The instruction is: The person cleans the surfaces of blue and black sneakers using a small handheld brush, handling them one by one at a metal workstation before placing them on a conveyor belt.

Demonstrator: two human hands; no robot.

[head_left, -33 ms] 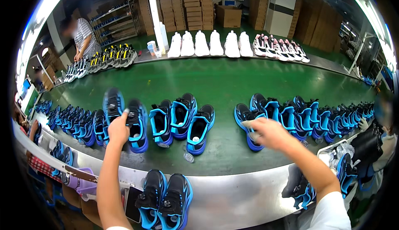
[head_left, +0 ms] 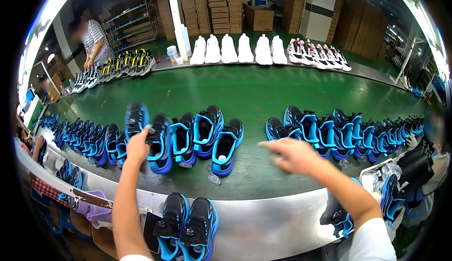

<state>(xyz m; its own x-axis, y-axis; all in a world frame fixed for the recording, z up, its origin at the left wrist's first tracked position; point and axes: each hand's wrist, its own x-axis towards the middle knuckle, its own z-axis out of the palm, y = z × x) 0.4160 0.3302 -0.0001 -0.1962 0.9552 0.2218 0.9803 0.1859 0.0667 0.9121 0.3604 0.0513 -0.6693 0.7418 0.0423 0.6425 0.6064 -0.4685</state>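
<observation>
My left hand (head_left: 137,149) is closed on a pair of black and blue sneakers at left of centre. The front sneaker (head_left: 160,155) stands to the right of the fingers, and the other sneaker (head_left: 136,116), blurred, sits just beyond them. Close by on the right are three more sneakers of the same kind, the nearest one (head_left: 223,153) with a round tag beside its heel. My right hand (head_left: 295,156) hovers in front of the right-hand group of sneakers (head_left: 308,126). It holds nothing; the index finger points left and the other fingers are loosely bent.
Long rows of matching sneakers (head_left: 87,141) line the green belt (head_left: 254,93) on both sides. A pair (head_left: 197,225) rests on the metal ledge (head_left: 268,218) before me. White shoes (head_left: 245,49) stand along the far edge. Another person (head_left: 96,39) stands at far left.
My left hand and its pair of sneakers have shifted right, closer to the middle three. My right hand has moved left, off the front of the right-hand sneakers.
</observation>
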